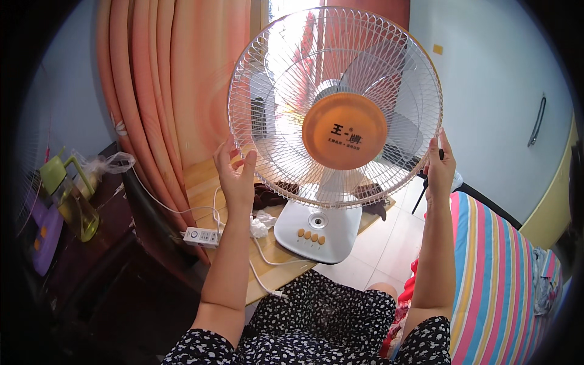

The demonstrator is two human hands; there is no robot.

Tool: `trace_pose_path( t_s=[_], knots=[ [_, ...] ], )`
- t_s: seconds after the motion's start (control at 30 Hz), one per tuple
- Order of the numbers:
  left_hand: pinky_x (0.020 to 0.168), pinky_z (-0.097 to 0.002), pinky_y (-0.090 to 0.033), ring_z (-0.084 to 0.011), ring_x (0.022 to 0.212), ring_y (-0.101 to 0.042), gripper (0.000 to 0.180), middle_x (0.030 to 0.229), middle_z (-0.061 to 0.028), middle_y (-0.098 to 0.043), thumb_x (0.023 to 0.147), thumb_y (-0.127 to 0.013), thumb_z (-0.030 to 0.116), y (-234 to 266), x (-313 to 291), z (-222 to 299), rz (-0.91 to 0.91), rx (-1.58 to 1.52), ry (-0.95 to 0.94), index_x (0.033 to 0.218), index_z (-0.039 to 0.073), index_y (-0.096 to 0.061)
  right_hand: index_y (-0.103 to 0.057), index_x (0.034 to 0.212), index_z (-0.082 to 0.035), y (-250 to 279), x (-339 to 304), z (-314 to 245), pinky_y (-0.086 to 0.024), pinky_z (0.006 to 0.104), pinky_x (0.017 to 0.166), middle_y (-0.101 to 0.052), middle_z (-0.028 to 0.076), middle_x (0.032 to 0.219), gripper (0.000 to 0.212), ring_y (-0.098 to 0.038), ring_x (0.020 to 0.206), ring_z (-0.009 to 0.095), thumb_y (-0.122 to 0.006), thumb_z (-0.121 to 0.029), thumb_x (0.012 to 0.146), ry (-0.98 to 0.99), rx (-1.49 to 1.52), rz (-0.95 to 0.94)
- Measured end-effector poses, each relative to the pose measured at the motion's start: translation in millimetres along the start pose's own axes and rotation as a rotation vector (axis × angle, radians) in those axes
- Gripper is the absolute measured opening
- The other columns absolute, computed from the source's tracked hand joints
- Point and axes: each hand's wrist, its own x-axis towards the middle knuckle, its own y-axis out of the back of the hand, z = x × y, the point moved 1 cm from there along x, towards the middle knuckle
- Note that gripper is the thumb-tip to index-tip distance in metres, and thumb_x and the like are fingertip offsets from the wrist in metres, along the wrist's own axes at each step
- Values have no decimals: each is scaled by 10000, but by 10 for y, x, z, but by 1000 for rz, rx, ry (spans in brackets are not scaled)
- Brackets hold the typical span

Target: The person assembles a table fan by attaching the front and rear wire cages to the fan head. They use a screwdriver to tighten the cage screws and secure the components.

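Observation:
A table fan stands in front of me, with a round wire grille (280,161) and an orange disc (344,131) at its middle. Dark translucent blades (374,67) show through the wires. My left hand (236,173) grips the grille's lower left rim, its thumb in front. On the opposite side my right hand (440,165) holds the rim, fingers partly hidden. A small black piece (441,154) shows at the right fingers; I cannot make out what it is. Below, the white fan base (316,228) with several orange buttons rests on the wooden table.
A white power strip (201,237) and a white cord with a plug (278,294) lie on the wooden table (267,277), near crumpled white plastic (262,224) and dark cloth (274,194). At left are a green-lidded jug (76,207) and orange curtains (146,91); at right, a striped bedcover (493,267).

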Motion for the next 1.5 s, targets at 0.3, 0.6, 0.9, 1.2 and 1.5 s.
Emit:
trace_pose_path(
  t_s=[0.3,0.6,0.9,1.2,1.5],
  knots=[
    [816,-306,-442,-190,1041,-456,493,1215,-89,-402,824,-662,193,-9,-55,-69,-1,-43,37,1240,42,-445,-439,1319,-60,15,70,-129,-337,181,429,-515,94,1284,513,-365,490,19,-577,-309,892,-24,-76,-53],
    [816,-303,-440,-193,1035,-466,481,1212,-93,-420,823,-663,192,-30,-237,-163,20,-82,84,1219,33,-441,-451,1310,-54,-12,178,-248,-364,186,445,-492,127,1304,499,-384,511,20,-579,-291,891,14,-117,-95],
    [829,-301,-436,-192,1036,-471,497,1234,-86,-428,817,-669,196,-86,-298,-246,32,-118,140,1222,34,-432,-494,1281,-77,-32,245,-336,-316,187,435,-619,59,982,479,-341,482,34,-592,-317,879,66,-158,-70],
    [849,-313,-431,-179,1053,-459,471,1255,-86,-418,863,-613,224,50,-206,-320,25,-140,141,1242,28,-415,-550,1193,-45,188,275,60,-323,186,417,-629,40,936,377,-356,488,29,-532,-301,917,-183,27,-49],
    [792,-261,-445,-111,910,-535,319,1061,-34,-586,964,-440,225,98,383,-500,-83,-320,309,1205,35,-525,-608,1075,-39,360,377,441,-321,159,394,-627,25,866,256,-367,472,12,-589,-214,891,-276,268,-196]
  ],
)
